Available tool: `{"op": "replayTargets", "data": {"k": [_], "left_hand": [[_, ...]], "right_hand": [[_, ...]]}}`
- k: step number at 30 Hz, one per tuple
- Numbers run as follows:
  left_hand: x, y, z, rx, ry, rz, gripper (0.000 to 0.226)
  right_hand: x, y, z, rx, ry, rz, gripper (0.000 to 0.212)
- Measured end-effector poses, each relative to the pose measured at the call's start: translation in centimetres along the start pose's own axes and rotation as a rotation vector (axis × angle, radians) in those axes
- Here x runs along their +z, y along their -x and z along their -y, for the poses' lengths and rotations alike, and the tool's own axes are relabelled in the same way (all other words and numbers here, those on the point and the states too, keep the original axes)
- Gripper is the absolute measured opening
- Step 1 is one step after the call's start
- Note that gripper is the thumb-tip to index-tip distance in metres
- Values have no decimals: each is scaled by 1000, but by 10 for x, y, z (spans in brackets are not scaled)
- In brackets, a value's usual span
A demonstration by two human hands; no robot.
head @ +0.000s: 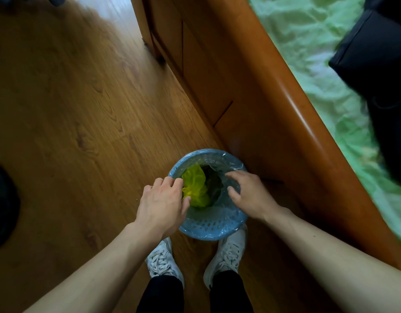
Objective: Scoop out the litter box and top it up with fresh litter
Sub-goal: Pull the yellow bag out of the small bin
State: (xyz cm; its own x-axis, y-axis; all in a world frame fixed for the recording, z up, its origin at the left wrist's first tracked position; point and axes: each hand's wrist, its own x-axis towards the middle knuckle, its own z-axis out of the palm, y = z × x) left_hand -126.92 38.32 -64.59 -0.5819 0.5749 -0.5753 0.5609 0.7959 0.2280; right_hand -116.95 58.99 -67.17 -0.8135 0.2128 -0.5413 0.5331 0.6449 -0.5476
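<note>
A blue perforated waste bin (208,231) with a clear plastic liner stands on the wooden floor between my feet and a bed frame. A crumpled yellow-green bag (195,186) lies inside it, over darker contents. My left hand (163,204) reaches over the bin's left rim, fingertips touching the yellow-green bag. My right hand (249,193) hovers over the right rim with fingers spread, on or just above the liner. No litter box or scoop is in view.
A wooden bed frame (285,105) with a drawer front runs diagonally on the right, a green bedspread (319,53) and a black garment (380,64) on top. My white sneakers (226,256) stand behind the bin. A dark object (3,206) sits at the left edge.
</note>
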Motion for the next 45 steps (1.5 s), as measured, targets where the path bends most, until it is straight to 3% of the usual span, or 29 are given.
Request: {"op": "replayTargets", "data": {"k": [7, 11, 19, 23, 27, 30, 31, 35, 38, 40, 43, 45], "left_hand": [[-2, 1, 5, -26, 23, 15, 43], [-1, 2, 11, -38, 13, 20, 43], [1, 5, 5, -10, -23, 27, 41], [0, 5, -1, 8, -12, 20, 39], [-1, 6, -1, 9, -24, -1, 37], [-1, 7, 0, 2, -26, -2, 38], [-1, 7, 1, 1, -26, -2, 39], [2, 12, 3, 4, -22, -10, 37], [3, 14, 4, 2, -22, 0, 38], [3, 15, 4, -2, -22, 7, 38], [1, 16, 4, -2, -22, 9, 38], [-1, 16, 3, -4, -18, 13, 37]], "right_hand": [[0, 3, -1, 35, 166, 248, 51], [4, 1, 0, 49, 261, 59, 10], [4, 1, 20, 80, 417, -108, 38], [2, 2, 21, 145, 420, 16, 33], [5, 1, 13, 144, 269, 104, 34], [7, 4, 9, 104, 356, 357, 70], [8, 4, 9, 90, 387, 362, 69], [14, 4, 14, 80, 324, 119, 11], [15, 4, 24, 149, 326, -7, 38], [12, 3, 28, 181, 385, -2, 43], [10, 3, 24, 93, 522, 245, 42], [12, 5, 20, 33, 551, 364, 67]]}}
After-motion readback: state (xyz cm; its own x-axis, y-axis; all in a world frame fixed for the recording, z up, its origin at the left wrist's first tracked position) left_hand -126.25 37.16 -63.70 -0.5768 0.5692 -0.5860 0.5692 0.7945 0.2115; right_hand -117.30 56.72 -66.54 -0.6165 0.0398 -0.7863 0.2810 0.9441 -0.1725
